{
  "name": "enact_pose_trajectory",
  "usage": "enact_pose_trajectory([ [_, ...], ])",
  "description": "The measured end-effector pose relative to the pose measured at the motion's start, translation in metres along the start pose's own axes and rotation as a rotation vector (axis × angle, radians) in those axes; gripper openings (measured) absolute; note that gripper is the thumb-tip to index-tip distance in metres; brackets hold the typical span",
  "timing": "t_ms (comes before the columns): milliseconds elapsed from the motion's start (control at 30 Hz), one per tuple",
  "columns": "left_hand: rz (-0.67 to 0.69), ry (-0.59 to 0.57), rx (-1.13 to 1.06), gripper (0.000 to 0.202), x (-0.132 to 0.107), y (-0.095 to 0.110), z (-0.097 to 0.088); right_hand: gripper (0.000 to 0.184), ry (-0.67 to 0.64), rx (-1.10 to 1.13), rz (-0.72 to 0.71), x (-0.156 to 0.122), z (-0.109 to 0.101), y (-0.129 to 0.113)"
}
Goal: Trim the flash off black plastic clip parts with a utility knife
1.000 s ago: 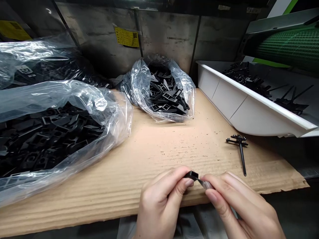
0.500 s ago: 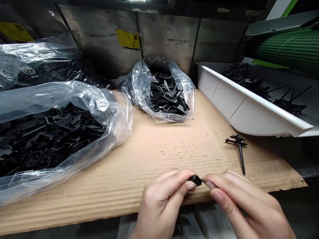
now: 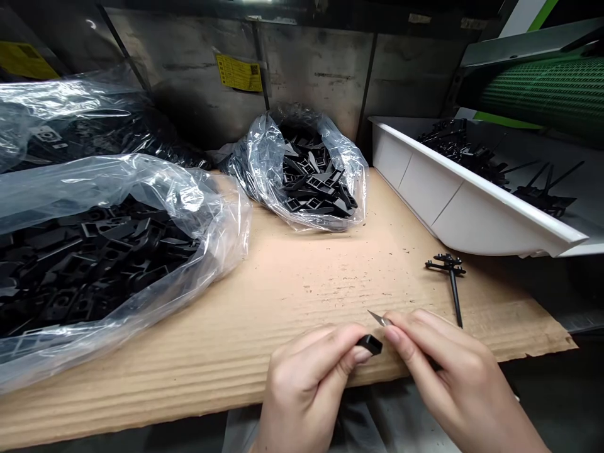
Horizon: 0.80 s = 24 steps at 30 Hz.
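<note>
Lifted clear of the black plastic part, the small pointed blade now sits just above and to the right of it, with a narrow gap between them where the two were touching a moment earlier. The right hand has drawn back and up a little, its fingers closed in a tight, narrow pinch around the blade's base, so that only the bright tip shows, angled up and to the left. Whatever the blade is fixed to, if anything, is hidden by those fingers. The left hand pinches the black plastic part between its thumb and the side of its forefinger, the part's squared end sticking out past the fingertips. Both hands hang over the front edge of a corrugated cardboard sheet laid on the bench. Off to the right on the cardboard lies a black moulded runner with a long thin stem. Beyond it stands a tilted white tray holding more black runners. Two clear plastic bags of black parts sit to the left and ahead, a third bag behind them against a scuffed metal wall
</note>
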<state>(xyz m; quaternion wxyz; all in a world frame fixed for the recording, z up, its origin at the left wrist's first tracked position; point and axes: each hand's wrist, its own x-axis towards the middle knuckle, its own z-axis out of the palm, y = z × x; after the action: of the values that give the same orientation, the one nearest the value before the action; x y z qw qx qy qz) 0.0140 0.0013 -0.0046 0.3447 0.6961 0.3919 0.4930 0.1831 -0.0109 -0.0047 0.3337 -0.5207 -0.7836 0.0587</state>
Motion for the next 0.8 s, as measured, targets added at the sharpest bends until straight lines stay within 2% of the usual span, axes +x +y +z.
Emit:
enact_pose_trajectory([
  [133,-0.14,-0.059,-0.081,0.016,0.003,0.003,-0.003,0.017,-0.012,0.171,0.043,0.0,-0.005,0.001],
  [267,-0.277,-0.133,-0.229,0.024,0.005,0.003,-0.007,0.017,-0.017,0.273,0.092,0.002,-0.012,-0.007],
  [400,-0.299,-0.242,-0.352,0.029,0.006,0.003,-0.012,0.015,-0.061,0.324,0.043,0.006,-0.012,-0.016],
  [633,-0.298,-0.229,-0.4,0.027,0.003,0.004,-0.012,0.019,-0.106,0.404,0.006,0.016,-0.007,-0.02],
  [800,-0.303,-0.199,-0.365,0.025,0.004,0.003,-0.01,0.022,-0.185,0.366,-0.007,0.007,-0.011,-0.023],
])
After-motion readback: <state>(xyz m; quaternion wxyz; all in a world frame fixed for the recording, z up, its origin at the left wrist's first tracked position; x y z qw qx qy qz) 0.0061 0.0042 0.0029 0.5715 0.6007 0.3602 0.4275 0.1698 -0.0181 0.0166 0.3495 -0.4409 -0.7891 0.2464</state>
